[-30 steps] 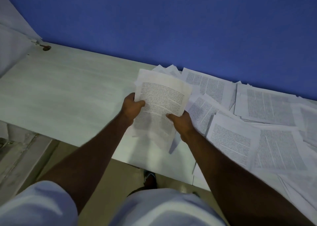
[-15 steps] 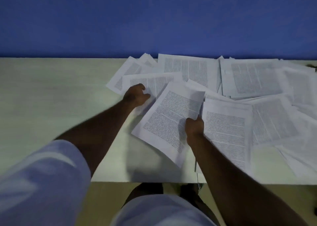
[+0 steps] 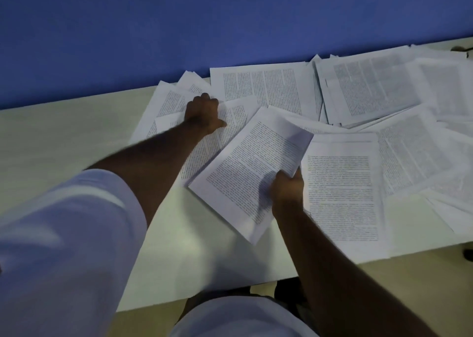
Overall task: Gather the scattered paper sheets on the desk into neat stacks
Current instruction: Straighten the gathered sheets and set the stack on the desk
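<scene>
A bundle (image 3: 252, 167) of printed sheets is held above the desk (image 3: 64, 142) by the right hand (image 3: 288, 192), with the thumb and fingers clamped on its right edge. The bundle is tilted, its far right corner curled over, and its near corner hangs over bare desk. The left hand (image 3: 204, 113) is laid on a sheet (image 3: 230, 126) farther back, knuckles up and fingers curled down onto the paper; whether that sheet is pinched or only pressed cannot be told. More sheets (image 3: 358, 93) are spread overlapping across the right half of the desk, up to the blue wall (image 3: 179, 29). 1 page (image 3: 343, 195) lies flat just right of the right hand, reaching the near edge. Another wide page (image 3: 266, 88) lies against the wall, just beyond the left hand. The left half of the desk is seen bare. A white sleeve (image 3: 64, 234) is seen on the left arm.
</scene>
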